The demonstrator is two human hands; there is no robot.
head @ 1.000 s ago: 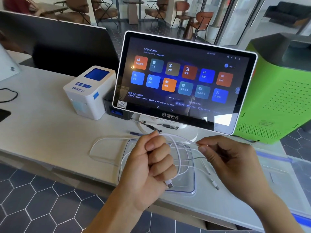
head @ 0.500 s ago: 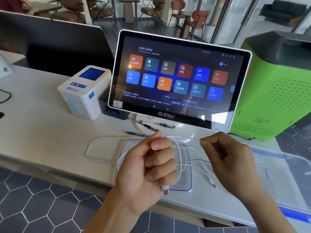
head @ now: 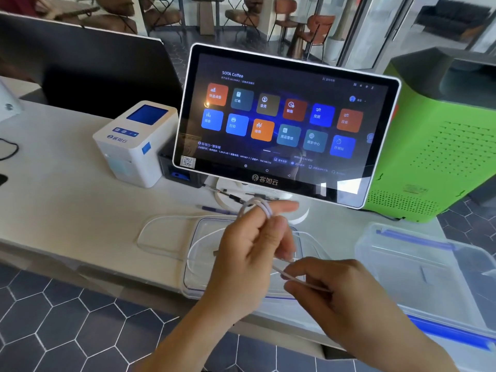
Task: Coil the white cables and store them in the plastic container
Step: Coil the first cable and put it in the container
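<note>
A thin white cable [head: 256, 206] is looped over the raised fingers of my left hand [head: 249, 256], which grips it above the counter. My right hand [head: 341, 294] pinches the same cable lower down, in front of my left hand. More of the white cable [head: 161, 220] trails in a wide loop on the counter to the left. Under my hands lies a clear plastic lid [head: 200, 267] with a blue seal. The clear plastic container [head: 418, 253] stands at the right.
A touchscreen terminal [head: 284, 122] on a white stand is right behind my hands. A white label printer [head: 134, 142] stands to its left, a green machine [head: 440, 146] to its right. A pen [head: 214, 209] lies near the stand. The counter edge runs below my wrists.
My left hand has lifted and turned, so the cable now loops over its fingers. My right hand has dropped from beside it to in front of it, drawing the cable down.
</note>
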